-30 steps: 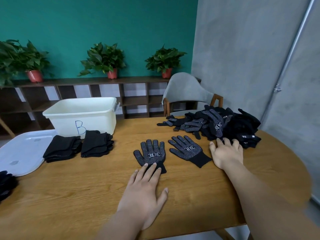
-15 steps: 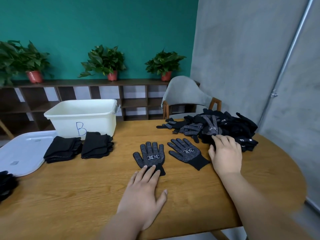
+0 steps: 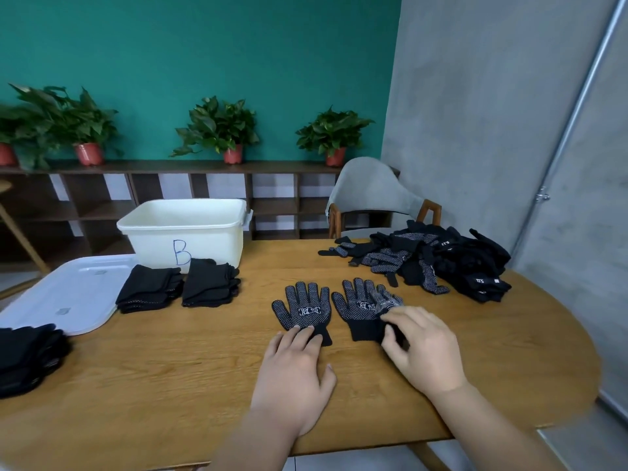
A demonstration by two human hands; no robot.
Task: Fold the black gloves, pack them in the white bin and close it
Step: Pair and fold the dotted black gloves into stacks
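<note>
The right hand [image 3: 421, 348] pinches thumb against curled fingers on the cuff edge of a black knit glove with white grip dots [image 3: 356, 309] (the fabric at the fingertips is blurred). The left hand [image 3: 295, 365] lies flat, straight fingers pressing the cuff of a matching dotted glove [image 3: 306, 309] just beside it on the oval wooden table [image 3: 367, 413]. Farther out, a loose pile of black gloves [image 3: 441, 263] sits at the far right, two folded black stacks [image 3: 147, 288] lie right in front of the open white plastic bin [image 3: 204, 229], and its flat white lid [image 3: 64, 294] rests at the left.
</note>
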